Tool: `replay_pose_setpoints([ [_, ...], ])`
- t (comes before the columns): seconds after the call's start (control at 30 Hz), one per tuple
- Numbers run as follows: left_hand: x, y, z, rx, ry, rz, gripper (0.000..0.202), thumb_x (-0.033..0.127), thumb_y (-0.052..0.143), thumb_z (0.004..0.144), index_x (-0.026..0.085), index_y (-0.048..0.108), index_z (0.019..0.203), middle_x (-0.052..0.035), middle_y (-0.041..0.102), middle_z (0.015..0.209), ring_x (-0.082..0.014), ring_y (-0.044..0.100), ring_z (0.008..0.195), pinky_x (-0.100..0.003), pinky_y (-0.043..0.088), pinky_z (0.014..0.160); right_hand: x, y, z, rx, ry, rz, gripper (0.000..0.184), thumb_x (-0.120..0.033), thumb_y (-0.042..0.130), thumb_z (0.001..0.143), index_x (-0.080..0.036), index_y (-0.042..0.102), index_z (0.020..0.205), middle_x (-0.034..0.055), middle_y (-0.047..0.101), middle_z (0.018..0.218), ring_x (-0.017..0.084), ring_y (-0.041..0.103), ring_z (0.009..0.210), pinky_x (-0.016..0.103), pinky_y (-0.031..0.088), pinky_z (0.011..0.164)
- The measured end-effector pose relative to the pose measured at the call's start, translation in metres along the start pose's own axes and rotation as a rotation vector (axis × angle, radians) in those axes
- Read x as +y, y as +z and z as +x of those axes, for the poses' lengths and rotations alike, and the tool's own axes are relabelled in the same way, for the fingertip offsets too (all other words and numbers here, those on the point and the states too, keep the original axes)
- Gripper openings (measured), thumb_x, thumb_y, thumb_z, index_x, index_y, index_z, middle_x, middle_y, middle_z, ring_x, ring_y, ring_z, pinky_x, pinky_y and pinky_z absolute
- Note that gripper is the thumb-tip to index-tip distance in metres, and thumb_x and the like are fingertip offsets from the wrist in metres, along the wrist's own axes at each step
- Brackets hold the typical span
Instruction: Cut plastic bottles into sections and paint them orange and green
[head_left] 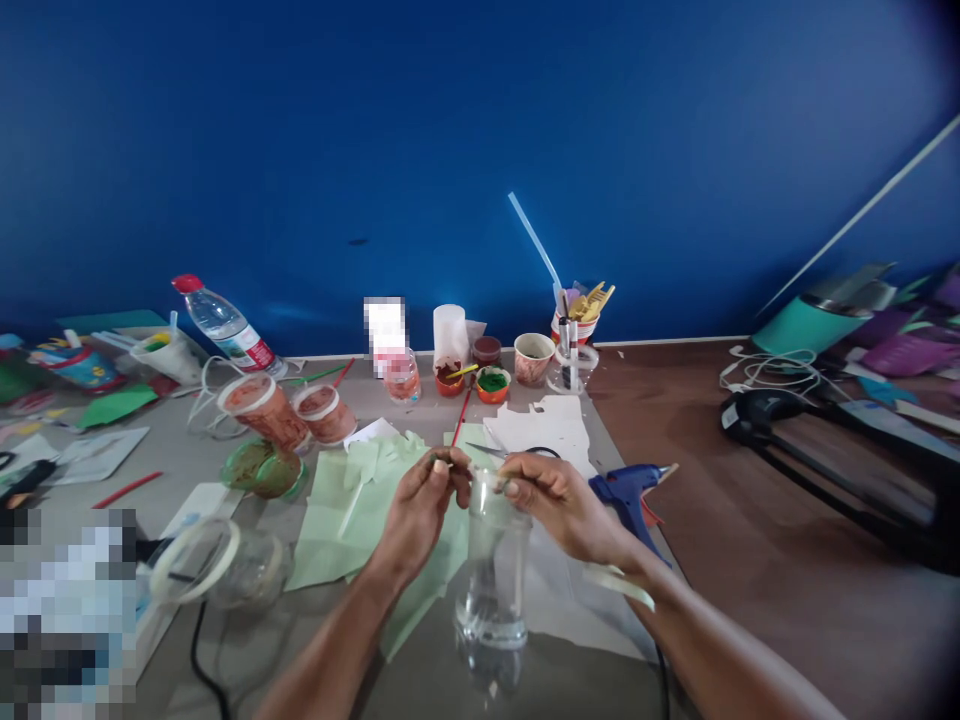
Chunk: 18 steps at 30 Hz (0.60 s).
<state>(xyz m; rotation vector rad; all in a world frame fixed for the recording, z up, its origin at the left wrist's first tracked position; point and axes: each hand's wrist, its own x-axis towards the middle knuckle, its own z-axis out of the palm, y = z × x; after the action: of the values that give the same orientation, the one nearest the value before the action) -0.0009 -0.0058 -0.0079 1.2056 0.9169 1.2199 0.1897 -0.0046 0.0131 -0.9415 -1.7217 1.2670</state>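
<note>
A clear plastic bottle (pixel 496 575) stands upright in front of me, its narrower top between my hands. At the left of its rim, my left hand (pixel 427 500) is closed, with thumb and fingertips pinched together; what they hold is too small to make out. My right hand (pixel 559 500) is also closed, thumb against fingers, touching the right side of the bottle's top. Whatever sits in that pinch is hidden. Pale green paper (pixel 330 530) lies under and left of the hands. Right beside my right hand rests a blue hot glue gun (pixel 626 495), partly covered.
Paint-smeared cups (pixel 262 410), small paint pots (pixel 493 384) and a red-capped water bottle (pixel 229 325) line the back. A clear jar (pixel 255 565) lies left. Black cable (pixel 202 660) crosses the front left. A large black-framed object (pixel 832 470) and white earphones (pixel 769 375) lie right.
</note>
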Motion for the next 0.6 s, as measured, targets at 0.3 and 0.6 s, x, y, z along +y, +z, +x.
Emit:
replay_pose_setpoints([
  [0.3, -0.005, -0.002, 0.0, 0.167, 0.114, 0.203, 0.037, 0.056, 0.042, 0.091, 0.021, 0.051, 0.099, 0.0005, 0.055, 0.075, -0.0145, 0.051, 0.065, -0.03, 0.04, 0.068, 0.0, 0.001, -0.001, 0.011, -0.012, -0.008, 0.031, -0.043, 0.05, 0.091, -0.016, 0.058, 0.078, -0.0007, 0.046, 0.068, 0.012, 0.039, 0.062, 0.025, 0.031, 0.056],
  [0.6, 0.01, 0.006, -0.001, -0.01, 0.197, 0.625, 0.039, 0.056, 0.052, 0.084, 0.02, 0.047, 0.069, 0.0009, 0.046, 0.068, -0.0153, 0.044, 0.065, -0.028, 0.036, 0.061, -0.003, 0.003, 0.001, 0.003, -0.006, -0.075, 0.031, -0.041, 0.052, 0.09, -0.016, 0.059, 0.074, 0.0001, 0.05, 0.067, 0.012, 0.042, 0.062, 0.024, 0.033, 0.056],
])
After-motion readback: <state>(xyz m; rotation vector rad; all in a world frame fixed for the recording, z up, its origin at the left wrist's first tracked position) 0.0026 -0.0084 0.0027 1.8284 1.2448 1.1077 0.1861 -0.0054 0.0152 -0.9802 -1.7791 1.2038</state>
